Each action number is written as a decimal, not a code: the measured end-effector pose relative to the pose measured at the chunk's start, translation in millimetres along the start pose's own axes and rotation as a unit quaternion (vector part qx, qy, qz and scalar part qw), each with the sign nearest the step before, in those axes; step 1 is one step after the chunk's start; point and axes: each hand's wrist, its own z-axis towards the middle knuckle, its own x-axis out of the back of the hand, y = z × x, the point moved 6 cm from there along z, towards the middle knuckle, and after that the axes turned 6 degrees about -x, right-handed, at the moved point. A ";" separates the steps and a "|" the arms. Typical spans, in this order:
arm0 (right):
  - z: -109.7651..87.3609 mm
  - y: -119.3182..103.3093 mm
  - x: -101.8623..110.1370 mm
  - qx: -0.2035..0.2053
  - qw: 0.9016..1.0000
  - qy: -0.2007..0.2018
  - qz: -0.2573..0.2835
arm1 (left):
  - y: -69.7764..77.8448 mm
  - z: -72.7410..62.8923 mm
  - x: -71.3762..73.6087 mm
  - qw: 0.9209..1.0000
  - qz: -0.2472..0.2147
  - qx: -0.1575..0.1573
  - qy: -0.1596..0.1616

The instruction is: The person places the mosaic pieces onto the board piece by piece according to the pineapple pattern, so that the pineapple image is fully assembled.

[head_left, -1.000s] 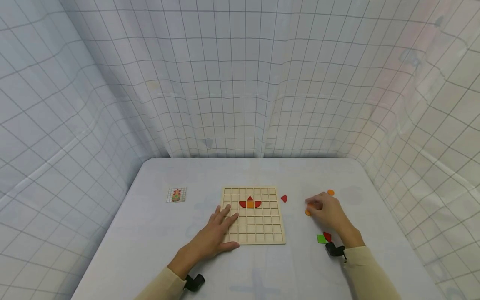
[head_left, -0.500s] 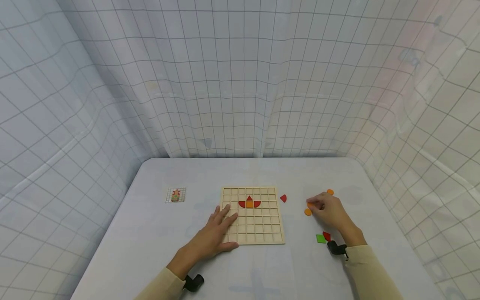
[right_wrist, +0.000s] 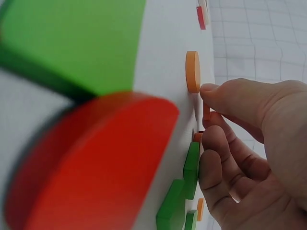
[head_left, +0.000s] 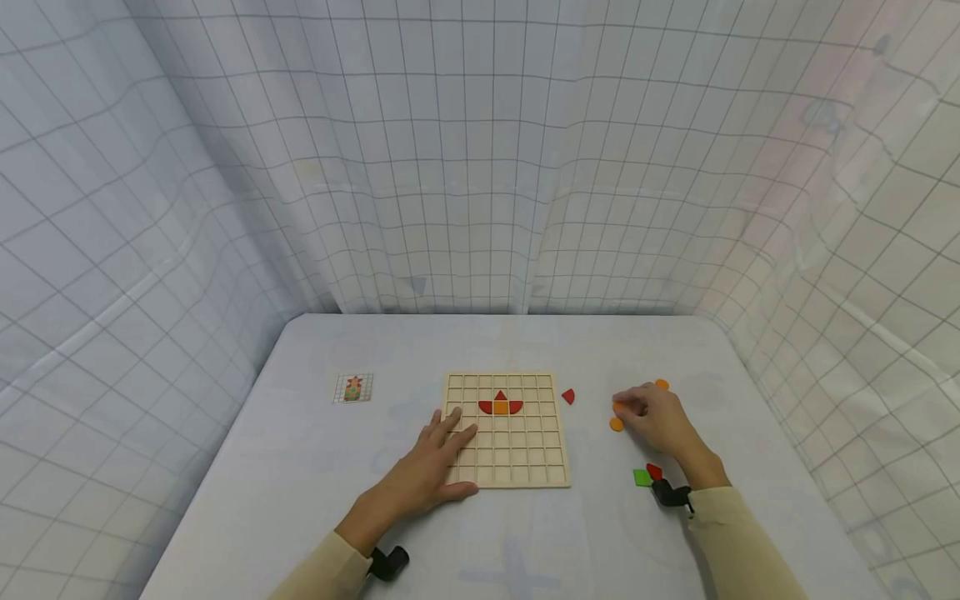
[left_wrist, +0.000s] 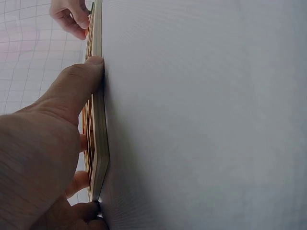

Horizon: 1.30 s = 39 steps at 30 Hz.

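Note:
My left hand (head_left: 427, 471) lies with fingers spread over the left side of a pale wooden grid board (head_left: 525, 462), its thumb on the front edge. In the left wrist view the thumb presses on the board's rim (left_wrist: 99, 129). Set in the board are a red triangle (head_left: 500, 396), an orange square (head_left: 501, 407) and two red quarter-round pieces (head_left: 515, 407). To the right of the board, my right hand (head_left: 660, 421) pinches a small orange piece (right_wrist: 206, 110) between thumb and index finger. An orange disc (right_wrist: 193, 72) lies right beside those fingertips.
A small picture card (head_left: 352, 388) lies left of the board. One red piece (head_left: 568, 397) sits by its right edge. Near the right wrist are a green square (head_left: 642, 477) and a red piece (head_left: 655, 472). Another orange piece (head_left: 662, 384) lies behind the right hand, with several green pieces (right_wrist: 192, 170) underneath.
The right thumb and fingertips have shifted slightly back from the nearer orange disc, which now shows whole, and the pinched orange piece shows more. The left hand stays put on the board.

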 end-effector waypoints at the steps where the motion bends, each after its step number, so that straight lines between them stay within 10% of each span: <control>1: 0.3 -0.4 0.0 0.000 1.000 0.002 0.000 | 0.0 0.0 0.1 1.000 0.002 0.001 -0.001; 39: 6.2 -84.5 -52.6 0.076 0.995 -0.015 0.060 | 0.2 0.8 -0.6 1.000 0.008 -0.001 0.000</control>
